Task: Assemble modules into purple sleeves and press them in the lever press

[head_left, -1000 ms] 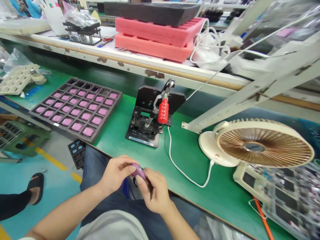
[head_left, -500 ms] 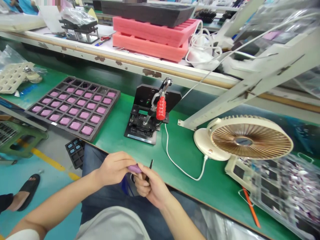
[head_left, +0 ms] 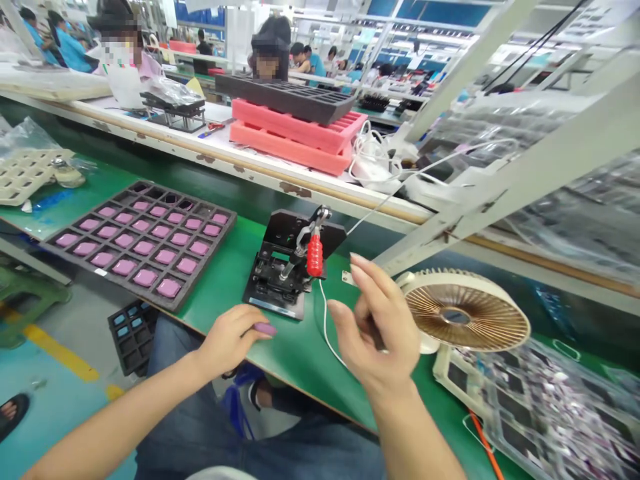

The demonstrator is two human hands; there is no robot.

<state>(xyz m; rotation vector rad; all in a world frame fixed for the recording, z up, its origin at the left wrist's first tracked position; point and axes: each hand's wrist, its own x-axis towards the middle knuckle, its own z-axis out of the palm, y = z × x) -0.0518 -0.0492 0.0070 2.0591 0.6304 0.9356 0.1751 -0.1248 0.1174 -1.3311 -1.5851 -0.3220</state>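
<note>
My left hand (head_left: 231,340) is closed around a small purple piece (head_left: 265,329) at the front edge of the green bench. The piece sticks out between thumb and fingers. My right hand (head_left: 383,327) is raised over the bench, right of the black clamp fixture (head_left: 275,283). Its thumb and forefinger are spread, while the other fingers curl around a thin dark tool (head_left: 379,339), mostly hidden in the palm. The fixture's red handle (head_left: 315,256) stands upright, left of my right fingertips and not touched. A dark foam tray (head_left: 173,303) of similar purple pieces lies to the left.
A beige fan (head_left: 465,310) stands right of my right hand, near a clear plastic tray (head_left: 530,427) of small parts. A white cable (head_left: 326,333) crosses the bench. Behind, a shelf (head_left: 210,157) carries pink foam trays (head_left: 295,143). A dark tray (head_left: 133,337) sits low at left.
My hands have come apart. The right hand has risen and moved right, its thumb and forefinger spreading; the left keeps the purple piece. The view has tilted up, showing people beyond the shelf.
</note>
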